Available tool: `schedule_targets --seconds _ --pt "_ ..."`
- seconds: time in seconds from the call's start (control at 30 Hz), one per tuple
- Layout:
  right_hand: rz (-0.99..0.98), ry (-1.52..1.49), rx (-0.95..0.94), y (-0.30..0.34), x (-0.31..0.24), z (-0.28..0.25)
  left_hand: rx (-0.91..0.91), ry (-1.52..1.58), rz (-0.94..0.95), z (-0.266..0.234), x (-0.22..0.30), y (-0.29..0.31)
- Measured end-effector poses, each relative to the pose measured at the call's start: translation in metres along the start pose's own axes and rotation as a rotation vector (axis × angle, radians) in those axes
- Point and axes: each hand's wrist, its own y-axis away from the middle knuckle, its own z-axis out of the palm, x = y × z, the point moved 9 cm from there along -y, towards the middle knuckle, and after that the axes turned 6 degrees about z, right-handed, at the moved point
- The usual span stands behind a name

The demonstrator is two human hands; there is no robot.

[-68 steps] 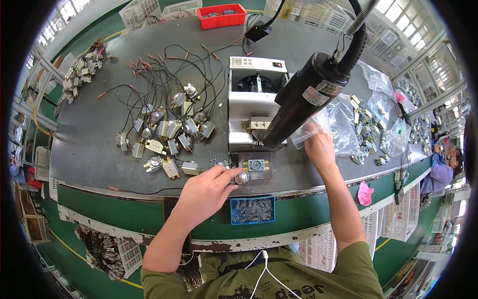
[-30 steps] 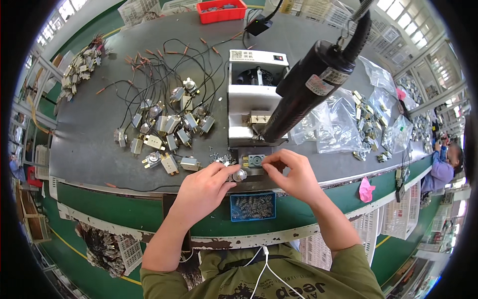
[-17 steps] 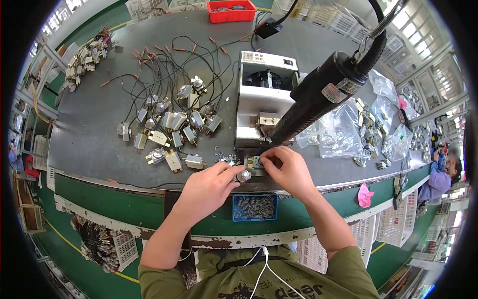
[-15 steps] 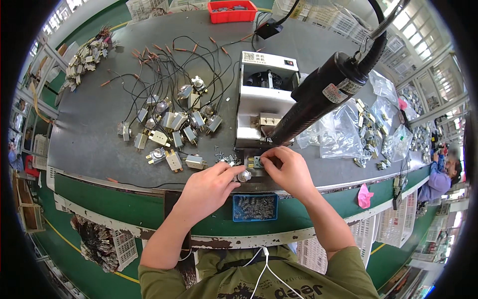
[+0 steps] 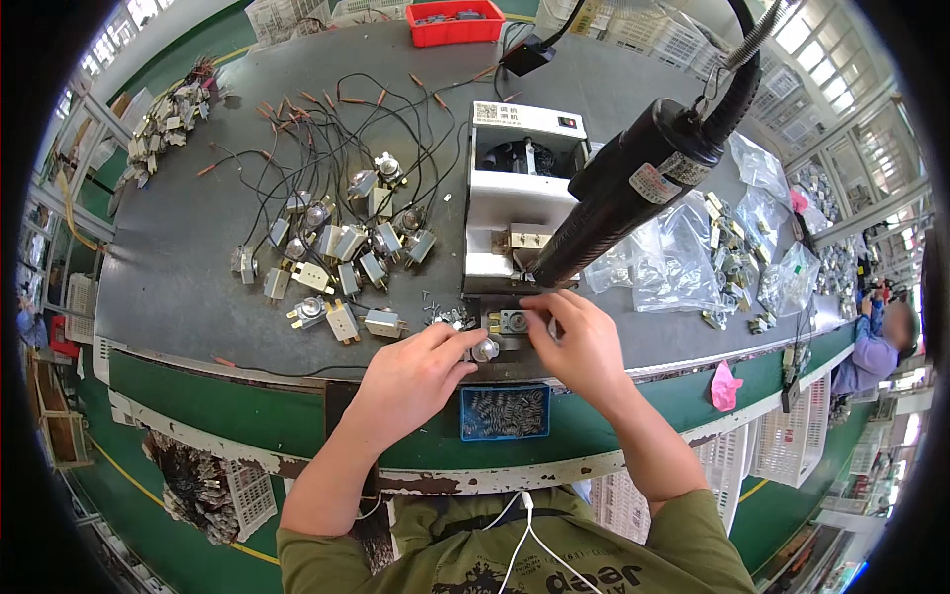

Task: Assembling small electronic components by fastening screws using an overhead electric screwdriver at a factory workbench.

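Near the table's front edge, my left hand (image 5: 421, 376) is closed, thumb and index fingertips pinching a round silver part with a clear, dome-like top (image 5: 485, 349). Just beyond it lies a small grey block with brass prongs (image 5: 513, 321), a round feature showing on its upper face. My right hand (image 5: 579, 342) is at the block's right end, thumb and index finger apart and nothing visible between them. Left of the block, a heap of small screws (image 5: 447, 316) rests by my left fingertips. A black cylindrical power screwdriver (image 5: 618, 203) slants down toward the spot behind my right hand.
A white-and-metal machine (image 5: 524, 188) stands behind my hands. Grey plug units with black leads (image 5: 346, 243) pile up on the left. Plastic bags (image 5: 673, 262) lie to the right. A blue tray of small metal parts (image 5: 505, 411) sits in front; a red bin (image 5: 455, 30) stands far back.
My right fingers have drawn slightly rightward off the grey block, so more of its face shows. My left hand stays at the round part.
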Motion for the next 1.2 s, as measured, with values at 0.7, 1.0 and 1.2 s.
schedule_targets --seconds 0.7,1.0,1.2 --pt "0.158 -0.620 -0.383 0.037 0.002 0.026 -0.014 0.122 0.002 -0.004 0.022 -0.011" --pt "-0.437 -0.415 0.456 0.022 -0.023 -0.087 0.030 0.092 -0.029 -0.013 0.004 -0.027" --pt "-0.221 -0.787 0.119 -0.057 -0.071 -0.080 -0.047 0.102 -0.054 0.011 -0.001 -0.047"
